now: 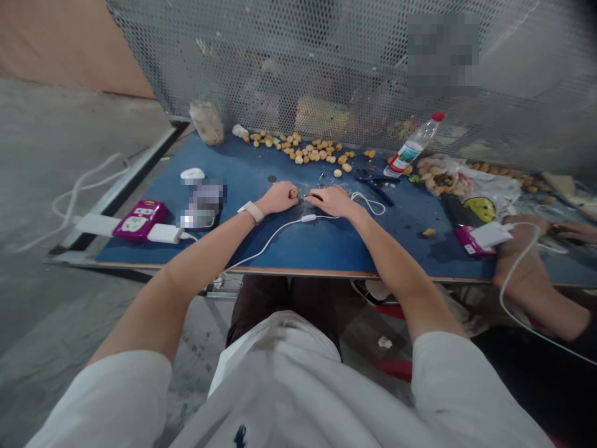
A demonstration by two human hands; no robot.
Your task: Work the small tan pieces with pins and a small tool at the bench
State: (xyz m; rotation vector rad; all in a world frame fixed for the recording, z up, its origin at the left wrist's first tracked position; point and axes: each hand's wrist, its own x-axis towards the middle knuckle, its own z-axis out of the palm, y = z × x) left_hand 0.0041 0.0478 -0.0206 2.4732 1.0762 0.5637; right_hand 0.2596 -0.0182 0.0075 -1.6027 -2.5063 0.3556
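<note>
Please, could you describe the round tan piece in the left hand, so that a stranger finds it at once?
Find the blue tabletop, then the left hand over it, with the pale wristband. That hand grips a small, round tan piece. Unlike the loose pieces along the mesh panel, this one is held.

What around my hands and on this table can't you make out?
All in the head view:
Left hand: covers part of the round brown piece.
Right hand: hides most of the dark object it holds.
Phone-like device: pixel blocks mask much of it.
Co-worker's hands: too blurred to read.
</note>
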